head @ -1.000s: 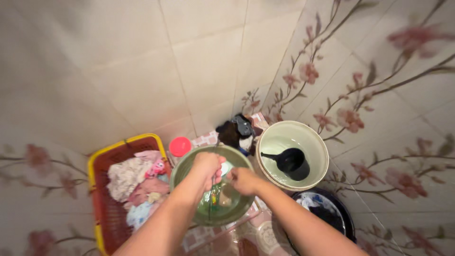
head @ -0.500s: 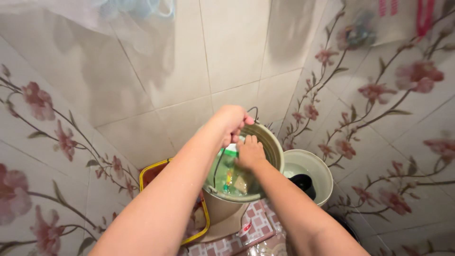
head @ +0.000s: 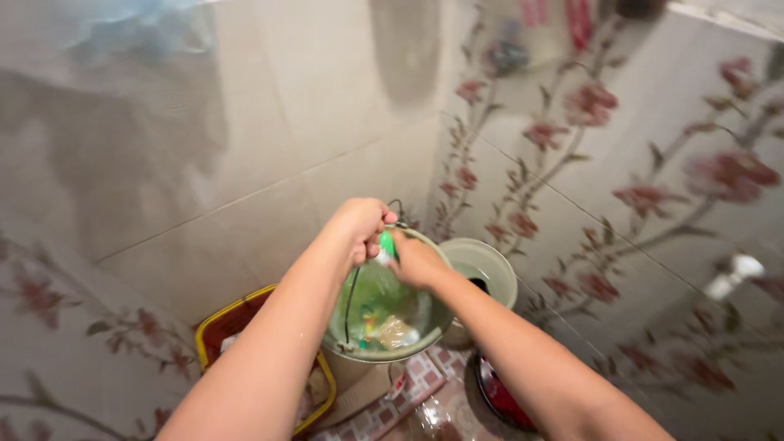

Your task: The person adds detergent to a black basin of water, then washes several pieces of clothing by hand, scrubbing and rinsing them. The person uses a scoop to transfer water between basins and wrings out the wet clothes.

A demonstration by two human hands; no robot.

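Both your hands are lifting the green bucket (head: 384, 314) above the floor: left hand (head: 359, 224), fingers clamped on its wire handle, bearing the weight; right hand (head: 414, 260) gripping the rim, steadying it beside the pale bucket (head: 490, 265) and red basket (head: 245, 327).

Small packets (head: 390, 327), one tan, others green and yellow, lie in the green bucket (head: 433, 314). A green-and-white packet (head: 385, 247) sits between the two hands at its rim.

Both hands have lifted the green bucket (head: 384, 314) off the floor, above the red basket (head: 245, 327).
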